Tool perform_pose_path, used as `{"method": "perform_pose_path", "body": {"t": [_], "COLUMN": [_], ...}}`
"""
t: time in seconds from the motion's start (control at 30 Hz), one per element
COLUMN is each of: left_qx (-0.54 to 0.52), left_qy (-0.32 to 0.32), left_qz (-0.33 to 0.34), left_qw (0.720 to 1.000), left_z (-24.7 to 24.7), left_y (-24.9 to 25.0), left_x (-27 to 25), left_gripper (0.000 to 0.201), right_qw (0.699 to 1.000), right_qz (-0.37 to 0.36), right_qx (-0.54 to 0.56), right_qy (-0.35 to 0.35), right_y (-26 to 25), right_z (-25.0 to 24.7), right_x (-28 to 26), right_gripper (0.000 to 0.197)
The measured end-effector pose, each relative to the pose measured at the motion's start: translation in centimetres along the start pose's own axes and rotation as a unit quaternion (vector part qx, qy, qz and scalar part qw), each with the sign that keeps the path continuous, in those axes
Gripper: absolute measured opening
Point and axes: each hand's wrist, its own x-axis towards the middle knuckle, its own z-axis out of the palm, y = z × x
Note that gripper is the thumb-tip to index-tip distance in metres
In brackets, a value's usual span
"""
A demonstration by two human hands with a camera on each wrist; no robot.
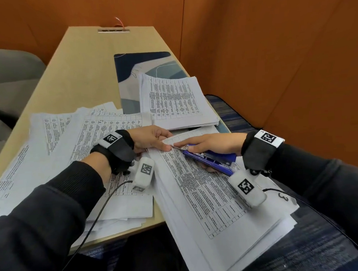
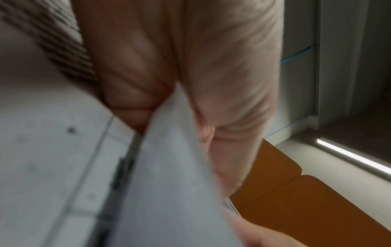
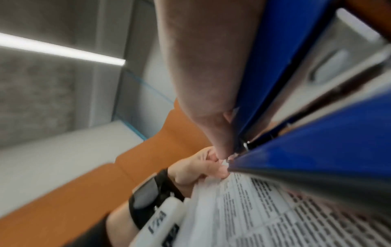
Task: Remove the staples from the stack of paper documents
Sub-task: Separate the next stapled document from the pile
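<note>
A long, narrow table with a light wood-grain top [image 1: 83, 63] runs away toward the orange wall, with a slim metal slot [image 1: 113, 30] set into its far end. A dark blue mat with pale curved shapes [image 1: 133, 69] lies flat along its right side. A squared-up stack of white printed sheets [image 1: 176, 102] sits on the mat's near part. To the left, a loose fan of white printed pages [image 1: 66, 141] spreads across the near half of the tabletop. A thick slanted pile of white table-printed documents [image 1: 208, 196] overhangs the near right corner.
</note>
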Motion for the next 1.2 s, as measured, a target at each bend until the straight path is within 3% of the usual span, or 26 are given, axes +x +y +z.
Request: {"method": "perform_pose_path", "body": {"t": [0.1, 0.2, 0.27, 0.4, 0.47, 0.5, 0.63, 0.7, 0.9, 1.2], "left_qx": [0.011, 0.07, 0.161, 0.158, 0.176, 0.177, 0.161, 0.143, 0.099, 0.101], "left_qy": [0.027, 0.081, 0.134, 0.182, 0.187, 0.179, 0.129, 0.115, 0.086, 0.057], "left_qz": [-0.008, -0.036, -0.041, -0.042, -0.042, -0.039, -0.036, -0.037, -0.051, -0.039], "left_qw": [1.0, 0.994, 0.977, 0.969, 0.966, 0.967, 0.978, 0.982, 0.99, 0.993], "left_z": [0.1, 0.7, 1.3, 2.0, 2.1, 2.0, 1.3, 1.2, 1.2, 0.9], "left_y": [0.5, 0.8, 0.8, 0.8, 0.9, 0.9, 0.5, 0.5, 0.8, 0.5], "left_x": [-0.1, 0.1, 0.7, 1.6, 1.5, 1.4, 0.6, 0.4, 0.3, 0.5], "left_gripper": [0.022, 0.03, 0.034, 0.027, 0.028, 0.028, 0.017, 0.018, 0.029, 0.023], "right_qw": [0.996, 0.971, 0.942, 0.855, 0.84, 0.851, 0.945, 0.96, 0.964, 0.952], "right_qz": [-0.008, 0.022, 0.024, 0.029, 0.024, 0.019, 0.019, 0.035, 0.051, 0.05], "right_qx": [-0.083, -0.222, -0.315, -0.496, -0.519, -0.501, -0.307, -0.262, -0.253, -0.285], "right_qy": [0.027, 0.083, 0.112, 0.147, 0.154, 0.154, 0.111, 0.091, 0.065, 0.097], "right_y": [-0.3, -0.9, -1.4, -2.6, -2.7, -2.5, -1.1, 0.0, 0.9, -0.5], "right_z": [0.3, 1.6, 2.8, 4.1, 4.5, 4.6, 2.8, 1.6, 0.6, 2.0], "right_x": [0.0, -0.1, -0.3, -0.8, -0.5, -0.5, -1.3, -2.1, -2.7, -1.9], "right_gripper": [0.045, 0.048, 0.051, 0.06, 0.059, 0.056, 0.049, 0.049, 0.049, 0.05]}}
